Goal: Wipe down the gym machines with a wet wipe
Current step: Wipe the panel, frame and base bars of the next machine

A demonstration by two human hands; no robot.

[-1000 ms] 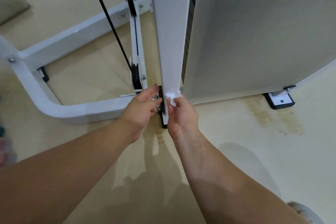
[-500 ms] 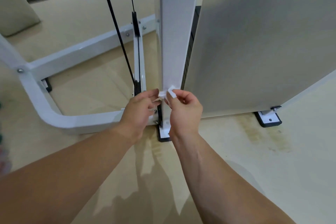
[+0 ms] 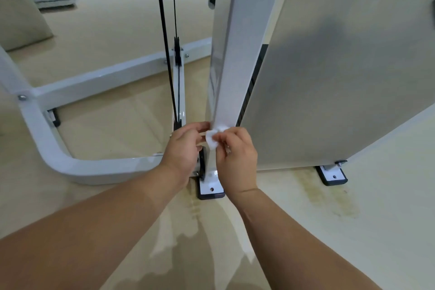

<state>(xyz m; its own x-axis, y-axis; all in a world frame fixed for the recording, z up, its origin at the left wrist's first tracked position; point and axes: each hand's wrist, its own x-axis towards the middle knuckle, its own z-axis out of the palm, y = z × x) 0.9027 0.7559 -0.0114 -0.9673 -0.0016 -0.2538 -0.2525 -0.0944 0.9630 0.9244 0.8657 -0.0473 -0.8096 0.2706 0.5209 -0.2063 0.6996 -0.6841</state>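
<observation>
A small white wet wipe (image 3: 214, 137) is bunched between the fingertips of both hands, low in front of the white upright post (image 3: 237, 42) of the gym machine. My left hand (image 3: 186, 148) pinches the wipe's left side. My right hand (image 3: 236, 155) pinches its right side, knuckles toward me. The wipe sits just at the foot of the post, above its bolted base plate (image 3: 210, 186). Whether the wipe touches the post I cannot tell.
A grey shroud panel (image 3: 341, 66) stands right of the post, with another foot plate (image 3: 332, 175). The curved white base frame (image 3: 54, 148) lies on the beige floor at left. Black cables (image 3: 164, 30) run down to a pulley. Yellowish stains mark the floor.
Both hands have risen slightly off the base of the post. The wipe, held first in my right hand alone, is now pinched and bunched between both hands.
</observation>
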